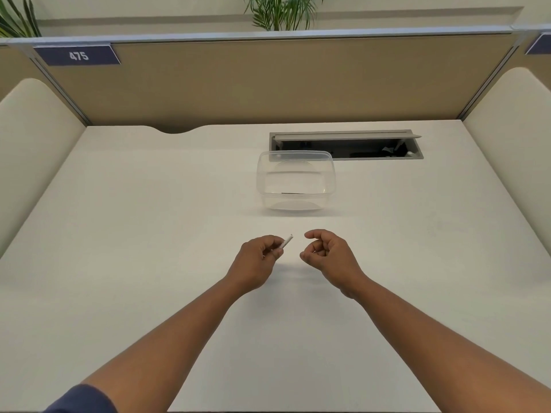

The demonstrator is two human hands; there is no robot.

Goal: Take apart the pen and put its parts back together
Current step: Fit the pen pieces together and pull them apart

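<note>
- Left fingers (275, 248) pinch a white pen (286, 242) at lower centre, tip aimed right, seemingly offered for pulling apart.
- Right hand (323, 251) just beside it, fingers curled, holding nothing visible.
- Clear tub (295, 181) behind on the worktop (149, 219), probably for parts.

I see desk (149, 234): matt, smooth off-white laminate | tub (295, 180): clear glossy plastic | pen piece (286, 242): white plastic, it looks | cable hatch (346, 135): grey brushed metal | divider (268, 84): tan cloth
</note>
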